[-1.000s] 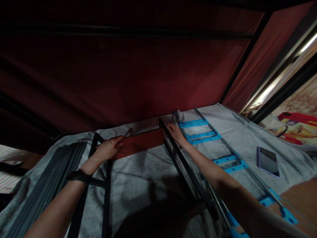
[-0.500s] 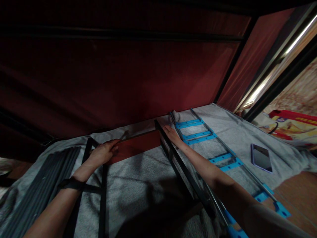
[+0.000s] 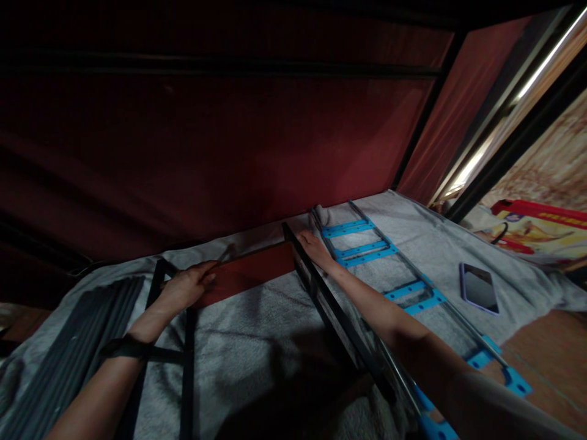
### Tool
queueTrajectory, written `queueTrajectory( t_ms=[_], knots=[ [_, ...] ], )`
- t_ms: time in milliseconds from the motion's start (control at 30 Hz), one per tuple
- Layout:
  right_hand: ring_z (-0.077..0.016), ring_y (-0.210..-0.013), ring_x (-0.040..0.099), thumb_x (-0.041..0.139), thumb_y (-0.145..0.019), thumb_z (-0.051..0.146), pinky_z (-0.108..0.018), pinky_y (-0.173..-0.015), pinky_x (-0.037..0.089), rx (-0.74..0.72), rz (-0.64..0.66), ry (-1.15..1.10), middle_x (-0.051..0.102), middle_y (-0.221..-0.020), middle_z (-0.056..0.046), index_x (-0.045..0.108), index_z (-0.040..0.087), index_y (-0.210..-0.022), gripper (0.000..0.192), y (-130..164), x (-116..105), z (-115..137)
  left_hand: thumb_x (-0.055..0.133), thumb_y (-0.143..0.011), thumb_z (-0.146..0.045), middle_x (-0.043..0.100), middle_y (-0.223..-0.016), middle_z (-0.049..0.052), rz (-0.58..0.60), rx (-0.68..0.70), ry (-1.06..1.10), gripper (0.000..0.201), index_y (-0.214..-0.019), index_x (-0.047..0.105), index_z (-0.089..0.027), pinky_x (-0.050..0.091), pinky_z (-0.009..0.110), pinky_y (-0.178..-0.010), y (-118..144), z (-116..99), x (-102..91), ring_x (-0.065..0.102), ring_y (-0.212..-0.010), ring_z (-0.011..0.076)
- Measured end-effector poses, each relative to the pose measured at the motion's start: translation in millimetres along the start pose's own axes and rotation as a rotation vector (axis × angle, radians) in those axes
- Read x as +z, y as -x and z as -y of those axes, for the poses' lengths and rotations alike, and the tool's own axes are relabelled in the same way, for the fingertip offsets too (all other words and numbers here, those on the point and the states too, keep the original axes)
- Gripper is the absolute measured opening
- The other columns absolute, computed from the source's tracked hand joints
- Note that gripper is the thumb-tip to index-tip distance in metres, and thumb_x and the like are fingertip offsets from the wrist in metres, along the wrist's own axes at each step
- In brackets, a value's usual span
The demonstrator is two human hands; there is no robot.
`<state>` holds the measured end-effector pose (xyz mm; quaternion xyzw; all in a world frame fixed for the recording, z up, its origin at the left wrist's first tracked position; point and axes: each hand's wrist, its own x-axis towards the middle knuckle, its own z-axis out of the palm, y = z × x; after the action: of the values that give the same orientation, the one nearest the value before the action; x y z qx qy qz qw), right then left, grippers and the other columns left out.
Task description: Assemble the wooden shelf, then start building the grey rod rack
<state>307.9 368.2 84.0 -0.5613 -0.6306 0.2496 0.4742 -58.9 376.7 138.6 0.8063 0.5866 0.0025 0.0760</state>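
My left hand (image 3: 186, 285) rests with its fingers closed on the left end of a dark red fabric strip (image 3: 250, 272), beside a black metal bar (image 3: 188, 360). My right hand (image 3: 313, 246) lies at the far end of another black metal bar (image 3: 330, 311), by the right end of the strip; its grip is hard to make out. The strip spans the gap between the two bars, over a grey blanket (image 3: 257, 342). A dark band sits on my left wrist.
A frame with blue plastic connectors (image 3: 389, 269) lies right of my right arm. A phone (image 3: 479, 287) rests on the blanket further right. A bundle of grey rods (image 3: 68, 354) lies at the left. Dark red fabric panels (image 3: 229, 140) hang behind. A red printed box (image 3: 541, 226) sits at far right.
The view has shifted slightly, so everything sits a little further left in the picture. Both hands stay at the ends of the red strip.
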Motion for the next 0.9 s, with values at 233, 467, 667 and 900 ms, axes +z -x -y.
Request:
queueTrajectory(
  t_ms=[233,467,667,900],
  knots=[
    [-0.0167,-0.084,0.058,0.043,-0.094,0.032,-0.029,-0.081,0.044,0.012,-0.009,-0.044,0.060,-0.084,0.000,0.056,0.022,-0.086,0.018,1.2,-0.6,-2.9,0.030,-0.093,-0.044,0.069,-0.122,0.011,-0.006,0.008,-0.008,0.057,-0.141,0.051,-0.021,0.051,0.037,-0.089,-0.2,-0.4,0.1,0.066,-0.108,0.0283],
    [-0.0159,-0.081,0.056,0.041,-0.096,0.034,-0.029,-0.081,0.043,0.019,0.017,-0.020,0.057,-0.079,0.001,0.052,0.024,-0.079,0.022,0.9,-1.0,-0.1,0.032,-0.093,-0.043,0.071,-0.114,0.010,-0.009,0.005,-0.017,0.054,-0.139,0.053,-0.023,0.052,0.035,-0.086,-1.3,1.9,1.4,0.067,-0.105,0.0268],
    [-0.0166,-0.082,0.057,0.040,-0.097,0.038,-0.030,-0.081,0.044,0.043,0.008,-0.015,0.059,-0.081,0.001,0.052,0.024,-0.080,0.025,3.4,1.1,-1.8,0.030,-0.093,-0.044,0.069,-0.119,0.010,-0.010,0.005,-0.037,0.056,-0.141,0.051,-0.023,0.052,0.036,-0.086,-1.6,4.3,2.9,0.067,-0.105,0.0278],
    [-0.0167,-0.090,0.060,0.043,-0.092,0.030,-0.030,-0.087,0.045,-0.027,-0.013,-0.066,0.062,-0.091,-0.001,0.056,0.023,-0.094,0.015,3.7,-0.5,-6.0,0.030,-0.093,-0.043,0.068,-0.122,0.012,0.000,-0.001,-0.026,0.056,-0.141,0.051,-0.022,0.051,0.037,-0.087,-1.0,0.2,1.0,0.066,-0.109,0.0295]
  ],
)
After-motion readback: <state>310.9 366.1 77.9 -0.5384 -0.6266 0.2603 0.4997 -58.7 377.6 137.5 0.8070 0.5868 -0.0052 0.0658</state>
